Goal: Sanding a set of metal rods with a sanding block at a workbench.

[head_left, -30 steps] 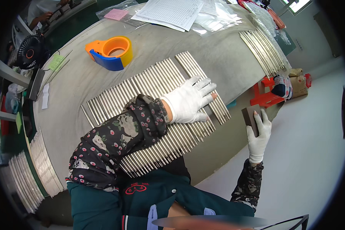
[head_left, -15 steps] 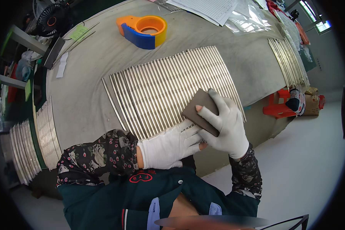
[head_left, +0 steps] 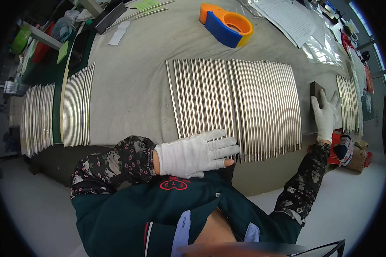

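left hand (head_left: pixel 196 153) in white glove, flat, fingers spread open, pressing on near ends of the rods (head_left: pixel 236 107) at the near edge of the table (head_left: pixel 133 85). right hand (head_left: pixel 327 113) at the right edge of the row, fingers open and laid on a dark block (head_left: pixel 317 91), not closed around it. rods side by side in the table's middle, touching each other. probably stiff, smooth metal, light one by one, easy to roll; best pinned flat from above or picked by the ends. block looks soft and light, good to grip by its sides.
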`<state>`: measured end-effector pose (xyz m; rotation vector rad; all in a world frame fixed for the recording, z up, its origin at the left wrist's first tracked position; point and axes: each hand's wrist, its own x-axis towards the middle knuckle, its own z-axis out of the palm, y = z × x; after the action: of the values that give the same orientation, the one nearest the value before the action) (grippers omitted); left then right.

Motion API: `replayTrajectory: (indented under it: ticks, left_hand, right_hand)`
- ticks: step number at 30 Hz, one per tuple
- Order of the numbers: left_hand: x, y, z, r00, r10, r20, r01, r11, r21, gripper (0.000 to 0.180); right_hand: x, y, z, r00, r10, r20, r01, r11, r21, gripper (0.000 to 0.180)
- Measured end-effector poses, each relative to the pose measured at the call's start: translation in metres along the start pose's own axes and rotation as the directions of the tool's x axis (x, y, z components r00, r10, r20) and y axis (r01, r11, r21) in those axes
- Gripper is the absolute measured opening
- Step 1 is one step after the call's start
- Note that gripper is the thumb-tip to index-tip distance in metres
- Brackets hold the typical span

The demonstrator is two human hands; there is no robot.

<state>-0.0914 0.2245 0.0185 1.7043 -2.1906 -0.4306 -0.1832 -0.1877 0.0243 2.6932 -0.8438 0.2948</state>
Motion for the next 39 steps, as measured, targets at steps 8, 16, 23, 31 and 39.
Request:
replayTrajectory:
  ticks: [8, 16, 23, 31, 39]
  left_hand:
    - [-0.054, 0.000, 0.012, 0.998, -0.055, 0.012, 0.055, 0.998, -0.009, 0.076]
    - [-0.099, -0.023, -0.016, 0.845, -0.353, -0.403, 0.445, 0.880, 0.164, 0.072]
    - [-0.104, -0.034, -0.029, 0.740, -0.523, -0.423, 0.645, 0.729, 0.229, 0.072]
    - [-0.066, 0.000, -0.004, 0.900, -0.408, -0.151, 0.430, 0.888, 0.163, 0.084]
    - [-0.100, 0.012, 0.007, 0.894, -0.426, -0.142, 0.442, 0.890, 0.114, 0.080]
  right_hand:
    - [-0.061, -0.091, -0.020, 0.771, -0.634, -0.057, 0.600, 0.693, 0.400, 0.075]
    - [-0.071, -0.165, -0.052, 0.611, -0.774, -0.162, 0.745, 0.495, 0.446, 0.080]
    - [-0.065, -0.171, -0.071, 0.612, -0.740, -0.279, 0.710, 0.358, 0.606, 0.081]
    - [-0.087, -0.139, -0.044, 0.704, -0.696, -0.141, 0.667, 0.580, 0.468, 0.080]
    - [-0.103, -0.199, -0.073, 0.591, -0.802, -0.088, 0.730, 0.485, 0.481, 0.084]
